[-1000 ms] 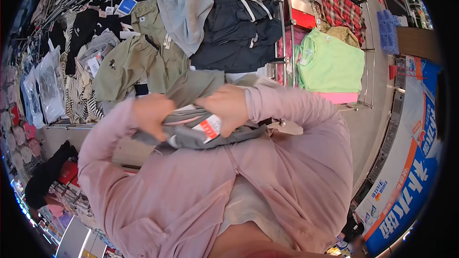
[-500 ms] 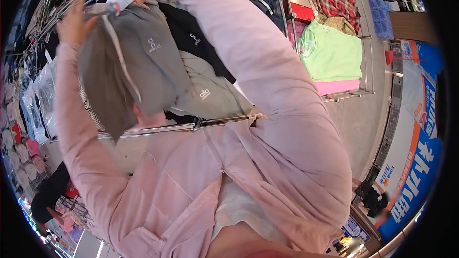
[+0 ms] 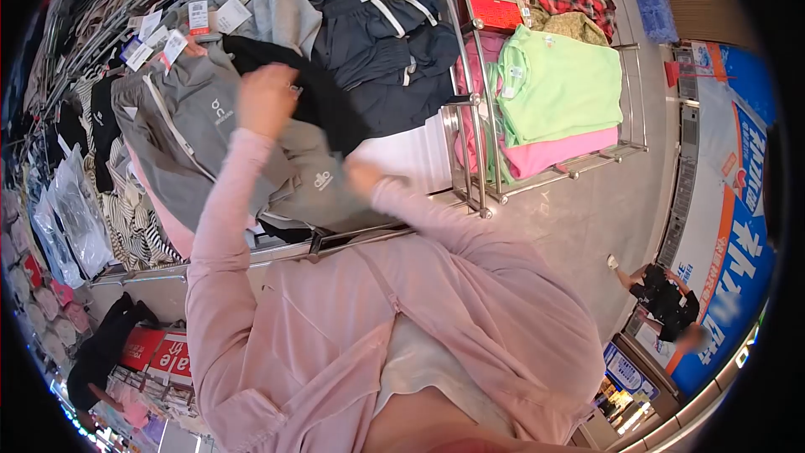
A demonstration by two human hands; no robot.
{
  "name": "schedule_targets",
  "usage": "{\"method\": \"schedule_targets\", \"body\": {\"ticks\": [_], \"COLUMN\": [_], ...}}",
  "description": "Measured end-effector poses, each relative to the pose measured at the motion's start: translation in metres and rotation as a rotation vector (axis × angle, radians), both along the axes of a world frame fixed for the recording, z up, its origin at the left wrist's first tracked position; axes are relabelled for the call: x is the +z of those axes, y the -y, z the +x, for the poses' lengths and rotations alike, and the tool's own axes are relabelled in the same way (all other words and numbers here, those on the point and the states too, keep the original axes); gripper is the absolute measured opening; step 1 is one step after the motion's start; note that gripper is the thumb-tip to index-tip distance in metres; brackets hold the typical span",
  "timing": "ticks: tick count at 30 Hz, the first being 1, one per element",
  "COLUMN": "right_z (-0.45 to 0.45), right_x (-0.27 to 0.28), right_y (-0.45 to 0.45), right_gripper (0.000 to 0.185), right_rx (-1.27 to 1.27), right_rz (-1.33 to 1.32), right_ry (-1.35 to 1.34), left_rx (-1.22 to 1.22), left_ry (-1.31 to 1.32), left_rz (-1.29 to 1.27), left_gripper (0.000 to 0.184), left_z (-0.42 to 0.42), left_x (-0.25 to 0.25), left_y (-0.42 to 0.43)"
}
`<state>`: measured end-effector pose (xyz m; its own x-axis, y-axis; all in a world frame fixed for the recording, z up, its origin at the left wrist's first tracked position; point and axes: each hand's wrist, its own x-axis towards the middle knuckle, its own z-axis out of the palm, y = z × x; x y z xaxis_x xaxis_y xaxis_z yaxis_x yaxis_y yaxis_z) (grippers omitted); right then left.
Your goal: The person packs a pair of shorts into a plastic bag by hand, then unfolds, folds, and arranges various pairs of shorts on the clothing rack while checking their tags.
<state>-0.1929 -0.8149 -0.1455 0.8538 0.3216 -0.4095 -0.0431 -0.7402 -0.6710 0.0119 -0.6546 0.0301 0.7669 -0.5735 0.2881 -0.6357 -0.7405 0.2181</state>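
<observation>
My left hand point(image 3: 268, 101) is closed at the edge of a folded black garment point(image 3: 323, 88), its fingers curled on the fabric. My right hand point(image 3: 365, 180), smeared by motion, is at the right edge of grey-green folded trousers point(image 3: 323, 180) with a white logo; its fingers cannot be made out. Left of both hands lie folded grey trousers point(image 3: 180, 109) with a white drawstring and paper tags point(image 3: 173, 48). They partly overlap the grey-green pair.
Navy trousers point(image 3: 386, 59) with tags lie behind the hands, on a metal-railed rack. To the right, another rack holds a light green top point(image 3: 560, 88) over pink clothing point(image 3: 563, 151). Striped clothing point(image 3: 138, 222) is at left. Another person point(image 3: 667, 302) stands far right.
The grey trousers, lifted between both hands before, now lie flat on the pile. My left hand moved right to the black garment; my right hand came back toward my body.
</observation>
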Motion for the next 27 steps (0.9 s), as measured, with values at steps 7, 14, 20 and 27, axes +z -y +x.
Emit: {"method": "schedule_targets", "body": {"ticks": [7, 14, 20, 27], "right_z": [0.04, 0.161, 0.208, 0.161], "right_x": [0.088, 0.078, 0.098, 0.103], "right_y": [0.008, 0.184, 0.165, 0.177], "right_gripper": [0.043, 0.048, 0.064, 0.015], "right_rx": [0.51, -0.412, -0.438, -0.281], "right_rz": [0.367, -0.176, -0.589, -0.182], "right_ry": [-0.058, 0.704, 0.272, 0.649], "left_rx": [-0.527, -0.051, 0.096, 0.154], "left_ry": [-0.521, -0.879, -0.236, -0.484], "left_rz": [0.7, 0.784, 0.081, -0.306], "left_gripper": [0.046, 0.075, 0.065, 0.031], "left_z": [-0.089, -0.046, -0.02, -0.005], "left_x": [-0.092, -0.05, -0.055, -0.086], "left_y": [0.028, 0.005, 0.132, 0.093]}}
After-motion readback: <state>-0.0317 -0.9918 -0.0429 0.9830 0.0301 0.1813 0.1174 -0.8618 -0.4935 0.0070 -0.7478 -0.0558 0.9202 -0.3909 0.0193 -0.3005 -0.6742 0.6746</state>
